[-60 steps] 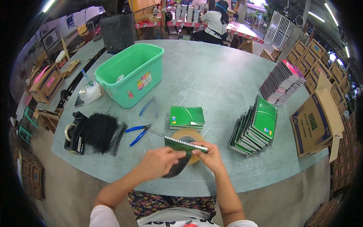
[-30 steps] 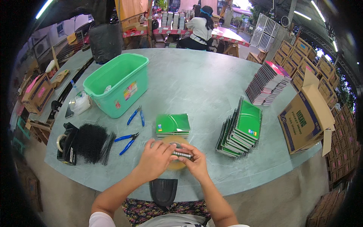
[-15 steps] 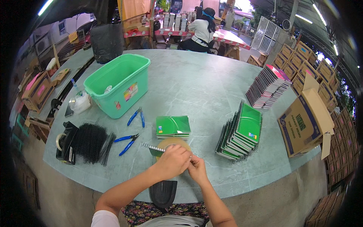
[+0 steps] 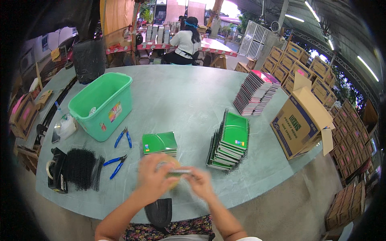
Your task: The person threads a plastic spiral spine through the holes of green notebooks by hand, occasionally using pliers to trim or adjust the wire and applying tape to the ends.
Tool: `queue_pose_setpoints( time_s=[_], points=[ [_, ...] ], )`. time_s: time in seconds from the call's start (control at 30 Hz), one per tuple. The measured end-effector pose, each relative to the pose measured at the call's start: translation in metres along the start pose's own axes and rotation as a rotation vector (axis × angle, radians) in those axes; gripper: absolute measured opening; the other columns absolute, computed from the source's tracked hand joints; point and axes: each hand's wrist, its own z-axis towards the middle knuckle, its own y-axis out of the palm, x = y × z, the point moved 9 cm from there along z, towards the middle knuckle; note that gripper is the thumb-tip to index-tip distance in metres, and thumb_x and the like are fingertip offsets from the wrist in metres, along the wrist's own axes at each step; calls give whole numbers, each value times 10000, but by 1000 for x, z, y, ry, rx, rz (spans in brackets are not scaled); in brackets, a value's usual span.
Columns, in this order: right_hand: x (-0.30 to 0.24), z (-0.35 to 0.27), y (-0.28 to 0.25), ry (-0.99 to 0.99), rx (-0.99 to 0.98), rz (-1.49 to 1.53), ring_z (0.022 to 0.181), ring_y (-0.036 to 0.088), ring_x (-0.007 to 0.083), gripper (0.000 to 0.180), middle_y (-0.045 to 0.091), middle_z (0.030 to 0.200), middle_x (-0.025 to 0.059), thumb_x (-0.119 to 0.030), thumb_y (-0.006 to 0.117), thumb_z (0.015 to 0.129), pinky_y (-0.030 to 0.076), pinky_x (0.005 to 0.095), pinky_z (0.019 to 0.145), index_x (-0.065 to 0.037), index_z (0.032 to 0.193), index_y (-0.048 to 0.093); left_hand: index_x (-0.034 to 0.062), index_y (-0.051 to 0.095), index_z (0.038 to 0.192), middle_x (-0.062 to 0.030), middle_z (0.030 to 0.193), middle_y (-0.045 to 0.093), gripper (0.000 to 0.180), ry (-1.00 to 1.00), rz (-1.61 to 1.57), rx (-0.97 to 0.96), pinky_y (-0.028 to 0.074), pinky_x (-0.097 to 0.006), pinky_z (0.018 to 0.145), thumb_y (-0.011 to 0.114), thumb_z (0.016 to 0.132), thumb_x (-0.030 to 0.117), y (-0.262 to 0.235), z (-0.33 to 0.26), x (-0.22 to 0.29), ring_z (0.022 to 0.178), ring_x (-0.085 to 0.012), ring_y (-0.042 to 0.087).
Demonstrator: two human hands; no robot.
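My left hand (image 4: 154, 178) and my right hand (image 4: 202, 185) meet over the table's near edge, both blurred by motion. Between them they grip a small brown-backed notepad (image 4: 173, 171) with a metal spiral along its top edge. Just beyond the hands lies a short stack of green notepads (image 4: 160, 143). To the right of it stands a taller pile of spiral-bound green notepads (image 4: 230, 141). Left of my hands are two blue-handled pliers (image 4: 114, 164) (image 4: 124, 137) and a heap of black spiral coils (image 4: 81, 168).
A green plastic tub (image 4: 103, 103) stands at the left on the round grey table (image 4: 185, 100). A slanted stack of pink-edged notebooks (image 4: 255, 92) and an open cardboard box (image 4: 300, 120) are at the right. A person (image 4: 184, 42) sits at a far table, back turned. A tape dispenser (image 4: 52, 170) sits by the coils.
The notepad has been lifted and turned between my hands, which now move fast and blur. My view has tipped upward a little. The stacks and tools lie where they were.
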Motion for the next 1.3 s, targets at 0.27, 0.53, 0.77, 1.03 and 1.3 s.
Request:
queue_pose_setpoints(
  time_s=[0.27,0.53,0.77,1.03,1.3],
  points=[
    [-96,34,-52,-125,84,238,1035,572,180,275,629,1106,116,8,603,836,432,304,911,26,1109,573,-20,520,1187,-148,1155,575,456,-490,-1062,166,438,-316,850,680,827,211,-10,20,-33,1024,-224,557],
    [-70,6,-164,-41,445,-700,1284,385,304,406,488,1304,192,-326,482,939,279,423,1047,2,1162,570,24,557,1164,-162,1032,623,320,148,-572,97,474,-366,843,566,845,50,15,118,46,959,-287,609],
    [-104,-30,-181,-299,789,-505,1197,448,278,400,480,1295,164,-345,439,959,309,402,1026,-8,1131,567,89,487,1288,-136,1307,497,541,322,-203,-135,311,-455,1045,585,847,387,132,113,79,1235,-294,445],
    [-104,-52,-119,-361,473,-210,977,581,266,337,633,1008,168,-279,456,947,405,382,911,23,1003,596,66,565,1173,-131,1137,600,431,-245,-55,-388,429,-409,902,656,789,240,99,40,-100,1095,-304,530],
    [-53,-27,-18,-142,5,-170,892,611,230,182,671,936,109,-96,584,868,453,333,823,17,1001,634,8,598,1075,-160,937,645,300,-72,255,-199,453,-413,796,601,812,152,75,-47,-136,924,-311,603]
  ],
)
